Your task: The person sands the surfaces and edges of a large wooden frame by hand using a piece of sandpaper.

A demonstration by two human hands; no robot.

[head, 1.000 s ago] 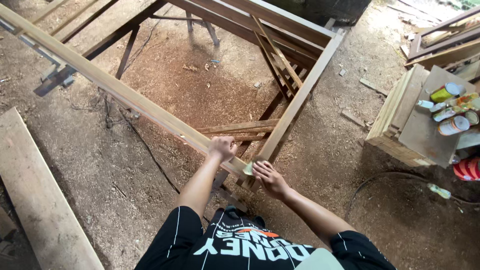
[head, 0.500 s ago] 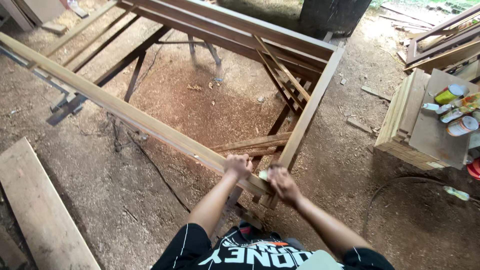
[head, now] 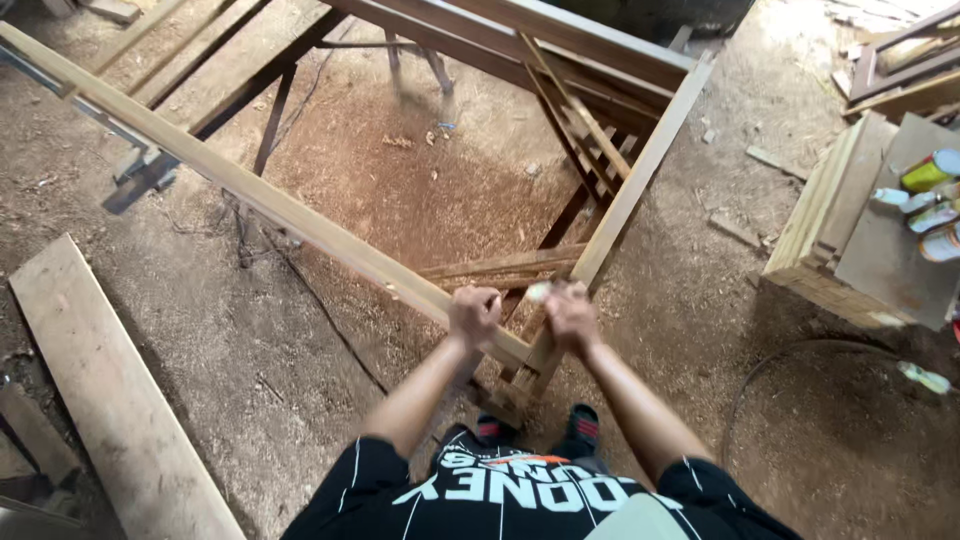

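1. The left hand (head: 474, 315) is curled shut over the near end of a long wooden rail (head: 250, 190), knuckles up, right at the corner of a wooden frame (head: 640, 180).
2. The right hand (head: 572, 318) sits just beside it at 3 o'clock, fingers folded down on the same corner; a small pale object (head: 538, 291) shows between the two hands (too blurred to name), and I cannot tell whether the right hand grips it or only the wood.
3. The rail runs from the hands towards 10 o'clock and leaves the picture at the upper left edge.
4. The frame's side piece runs towards 1 o'clock; its far part is cut off at the top.
5. Below the hands, the corner joint is partly hidden by the forearms.
6. A broad loose plank (head: 110, 400) lies on the sawdust floor at 8 o'clock.
7. At 3 o'clock stands a stack of boards (head: 830, 240) with cans (head: 930, 170) on it, cut off by the right edge.
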